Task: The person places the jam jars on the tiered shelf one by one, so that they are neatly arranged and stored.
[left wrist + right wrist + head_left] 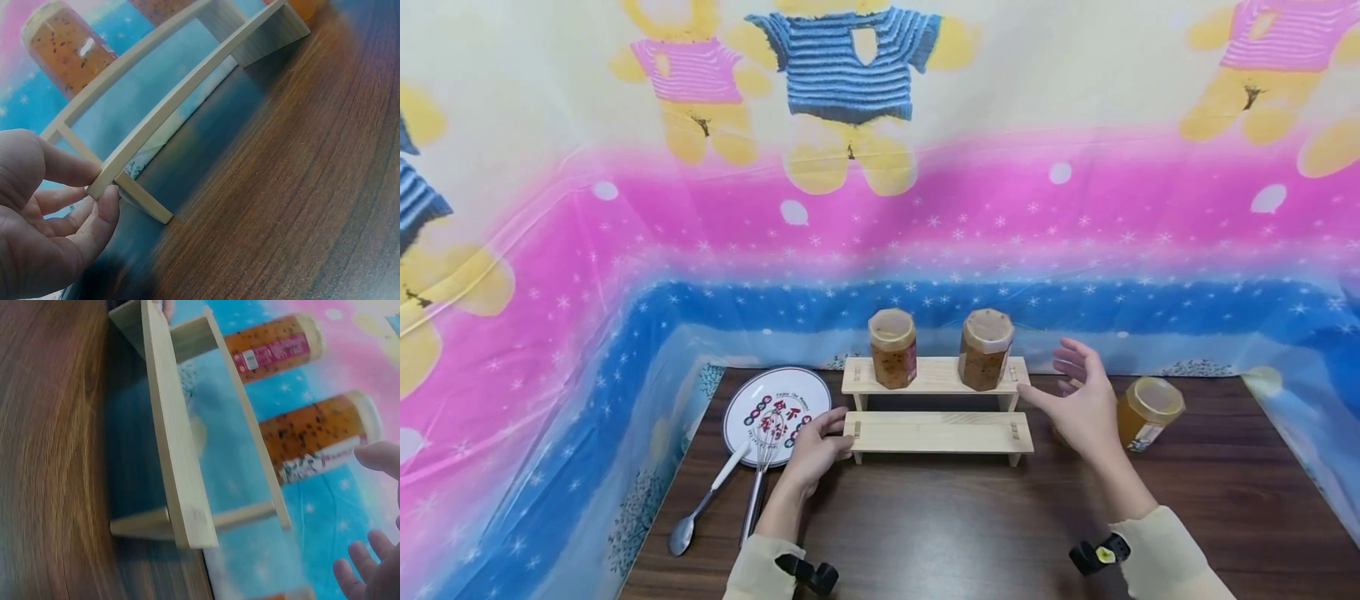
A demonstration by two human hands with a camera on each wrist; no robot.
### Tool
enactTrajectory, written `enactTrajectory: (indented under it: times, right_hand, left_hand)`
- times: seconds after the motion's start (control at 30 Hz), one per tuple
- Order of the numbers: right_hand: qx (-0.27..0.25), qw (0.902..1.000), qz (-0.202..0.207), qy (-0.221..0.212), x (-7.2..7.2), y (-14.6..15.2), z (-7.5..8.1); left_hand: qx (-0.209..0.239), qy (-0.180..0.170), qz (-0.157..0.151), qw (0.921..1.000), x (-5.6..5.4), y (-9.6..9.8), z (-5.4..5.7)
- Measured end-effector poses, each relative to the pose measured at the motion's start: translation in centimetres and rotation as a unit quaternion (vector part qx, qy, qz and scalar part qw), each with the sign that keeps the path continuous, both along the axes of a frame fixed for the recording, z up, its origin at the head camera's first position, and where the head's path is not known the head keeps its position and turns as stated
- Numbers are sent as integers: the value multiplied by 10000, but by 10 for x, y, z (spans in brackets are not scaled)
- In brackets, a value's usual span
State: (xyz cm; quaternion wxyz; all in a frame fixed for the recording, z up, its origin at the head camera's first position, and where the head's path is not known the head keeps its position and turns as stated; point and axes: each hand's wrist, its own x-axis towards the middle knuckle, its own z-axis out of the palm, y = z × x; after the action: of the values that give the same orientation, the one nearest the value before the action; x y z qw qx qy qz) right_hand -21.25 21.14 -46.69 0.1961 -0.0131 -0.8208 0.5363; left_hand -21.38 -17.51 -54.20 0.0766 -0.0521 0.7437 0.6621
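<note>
A two-tier wooden rack (940, 432) stands at the back of the table. My left hand (812, 454) pinches the left end of its lower shelf, thumb and fingers on either side of the board in the left wrist view. Two jars with dark specks stand on the upper shelf: the left jar (892, 358) and the right jar (985, 362). Beside the right jar, my right hand (1084, 408) is raised with its fingers spread and nothing in it. In the right wrist view its thumb (381, 456) overlaps the right jar's lidded end.
Right of my right hand stands an amber jar (1146, 417) on the dark wooden table (940, 533). To the left lie a round printed plate (748, 396), a whisk (756, 500) and a white-handled spoon (700, 508). A patterned cloth (850, 233) hangs behind the table.
</note>
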Motion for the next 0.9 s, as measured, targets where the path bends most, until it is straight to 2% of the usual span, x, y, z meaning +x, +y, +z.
enactTrajectory:
  times: [0.23, 0.53, 0.73, 0.9]
  right_hand:
    - [-28, 9990, -440, 18, 14, 32, 4]
    - [232, 9888, -1457, 239, 24, 82, -2]
    - [210, 9818, -1888, -79, 31, 106, -13]
    - [70, 9794, -1985, -362, 34, 120, -26]
  left_hand:
    - [19, 33, -4, 10000, -1, -2, -2]
    - [41, 19, 16, 10000, 1, -1, 0]
    - [-11, 14, 4, 10000, 0, -1, -1]
    - [-93, 0, -32, 10000, -3, -1, -3]
